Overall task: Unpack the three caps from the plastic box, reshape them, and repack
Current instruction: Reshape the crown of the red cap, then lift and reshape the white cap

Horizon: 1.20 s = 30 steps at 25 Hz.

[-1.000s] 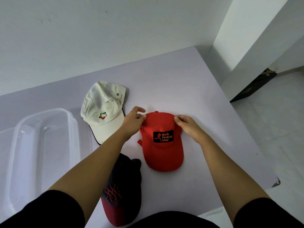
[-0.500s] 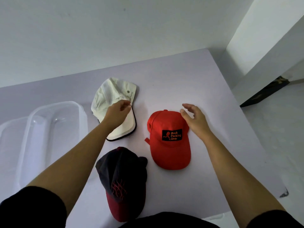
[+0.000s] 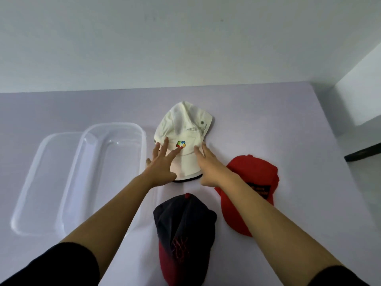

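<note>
Your left hand point(image 3: 162, 167) and right hand point(image 3: 208, 165) lie on the white cap point(image 3: 185, 122), fingers straight and apart, gripping nothing; it sits on the counter point(image 3: 268, 120) just beside the plastic box point(image 3: 115, 124).

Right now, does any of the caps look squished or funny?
Yes, the white cap, the one farthest from the person. Its crown is caved in and creased instead of rounded, so it looks crumpled. The left hand and right hand rest on its front with straight fingers. Nothing looks spilled or torn.
</note>
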Each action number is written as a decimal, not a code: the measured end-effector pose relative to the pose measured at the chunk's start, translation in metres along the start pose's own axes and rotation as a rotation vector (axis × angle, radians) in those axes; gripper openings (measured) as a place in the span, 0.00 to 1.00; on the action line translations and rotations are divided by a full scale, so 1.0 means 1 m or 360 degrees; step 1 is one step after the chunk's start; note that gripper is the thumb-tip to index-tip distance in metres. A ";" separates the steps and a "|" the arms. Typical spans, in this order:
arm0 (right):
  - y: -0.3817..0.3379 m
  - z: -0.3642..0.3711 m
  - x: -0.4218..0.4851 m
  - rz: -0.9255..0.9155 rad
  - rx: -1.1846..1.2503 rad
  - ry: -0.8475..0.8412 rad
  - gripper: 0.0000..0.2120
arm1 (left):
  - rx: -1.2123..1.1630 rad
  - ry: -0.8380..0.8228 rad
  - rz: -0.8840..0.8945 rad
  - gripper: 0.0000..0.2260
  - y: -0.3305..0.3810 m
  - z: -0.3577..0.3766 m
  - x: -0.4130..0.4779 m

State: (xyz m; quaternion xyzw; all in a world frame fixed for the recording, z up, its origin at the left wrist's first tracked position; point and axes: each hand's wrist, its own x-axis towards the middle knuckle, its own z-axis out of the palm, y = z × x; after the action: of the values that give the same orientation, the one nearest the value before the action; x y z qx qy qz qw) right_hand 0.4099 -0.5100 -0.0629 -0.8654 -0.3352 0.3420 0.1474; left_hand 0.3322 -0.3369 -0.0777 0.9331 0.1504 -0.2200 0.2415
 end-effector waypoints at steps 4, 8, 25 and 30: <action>0.003 0.026 0.020 0.0157 -0.0309 -0.0107 0.51 | -0.0129 -0.0124 0.0049 0.47 -0.009 0.009 0.005; 0.002 0.033 0.021 0.0143 -0.0351 0.0084 0.42 | -0.0135 -0.0210 0.0115 0.51 -0.012 0.010 0.012; -0.042 -0.031 -0.052 0.0030 0.0034 0.1077 0.38 | -0.0131 0.0936 0.0258 0.32 0.057 -0.023 -0.045; -0.066 -0.037 -0.072 -0.0104 0.0400 0.1013 0.38 | -0.0410 0.1136 0.0315 0.32 0.067 -0.022 -0.066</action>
State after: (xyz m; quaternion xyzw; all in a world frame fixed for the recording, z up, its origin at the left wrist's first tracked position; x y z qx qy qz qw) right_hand 0.3647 -0.5116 0.0318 -0.8926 -0.2553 0.0886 0.3609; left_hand 0.3088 -0.3930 -0.0030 0.9231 0.1606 0.1632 0.3091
